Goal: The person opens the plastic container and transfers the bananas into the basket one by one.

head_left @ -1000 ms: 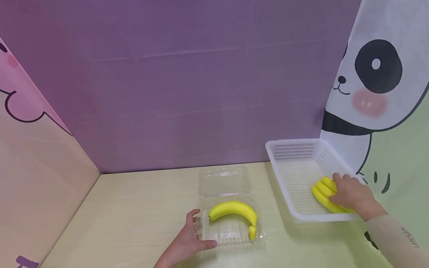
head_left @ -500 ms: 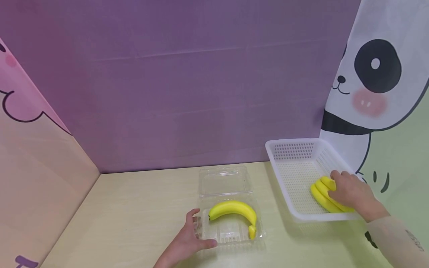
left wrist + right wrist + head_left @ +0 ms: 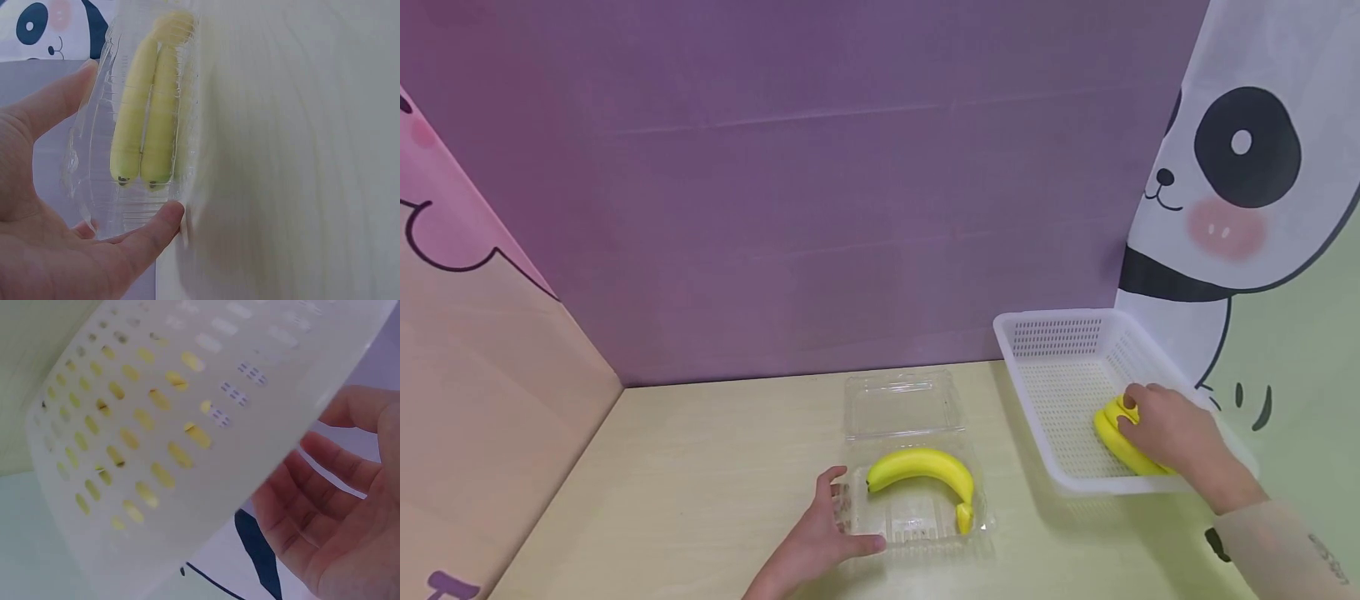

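My left hand [image 3: 820, 533] grips the near left corner of a clear plastic clamshell container [image 3: 917, 546], its thumb on the front edge. The lid [image 3: 902, 404] lies folded back. Inside rests a curved yellow banana [image 3: 921, 462]; through the plastic in the left wrist view, two banana shapes [image 3: 134, 119] appear side by side. At the right, my right hand [image 3: 1176, 433] reaches into a white perforated basket [image 3: 1090, 486]. Its thumb and forefinger pinch a yellow banana in a bunch [image 3: 1120, 446]. In the right wrist view the basket wall [image 3: 187, 531] hides the fingertips.
A purple cloth wall [image 3: 850, 208] stands behind the pale wooden table [image 3: 700, 475]. To the right is a panel with a panda print [image 3: 1225, 233], close beside the basket. A pink and peach panel [image 3: 475, 333] closes off the left side.
My right hand has shifted slightly left over the bananas in the basket, and its thumb and forefinger have drawn closer together. The left hand, container and banana in it stay put.
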Demonstrator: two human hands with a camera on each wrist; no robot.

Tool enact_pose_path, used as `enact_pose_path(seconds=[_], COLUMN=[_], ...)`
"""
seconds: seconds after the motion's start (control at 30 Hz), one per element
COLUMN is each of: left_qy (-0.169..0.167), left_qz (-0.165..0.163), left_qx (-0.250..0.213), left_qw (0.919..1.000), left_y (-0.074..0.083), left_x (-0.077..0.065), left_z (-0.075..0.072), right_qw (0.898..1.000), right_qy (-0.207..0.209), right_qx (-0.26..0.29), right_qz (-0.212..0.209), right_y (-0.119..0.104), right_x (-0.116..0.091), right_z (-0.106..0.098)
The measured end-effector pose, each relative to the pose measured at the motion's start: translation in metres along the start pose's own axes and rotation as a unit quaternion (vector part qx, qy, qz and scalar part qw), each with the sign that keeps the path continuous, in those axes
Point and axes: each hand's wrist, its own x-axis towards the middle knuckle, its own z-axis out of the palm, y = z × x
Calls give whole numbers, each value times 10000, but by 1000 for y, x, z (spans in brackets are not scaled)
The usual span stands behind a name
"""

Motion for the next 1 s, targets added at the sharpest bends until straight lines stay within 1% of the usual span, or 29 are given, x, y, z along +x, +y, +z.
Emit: enact_pose_path(seconds=[0.33,0.67,1.0], left_qy=[30,18,33], left_qz=[-46,-74,-62], left_qx=[47,28,7], left_qw=[10000,10000,10000], left_y=[0,1,3], left_x=[1,0,-1], left_z=[0,0,0], right_qw=[9983,9952,9902], right_qy=[446,739,1041], right_qx=[265,420,520], right_qz=[-250,-486,-778], right_y=[-14,-34,-50], right_x=[-6,-16,-21], right_z=[-1,-4,-1])
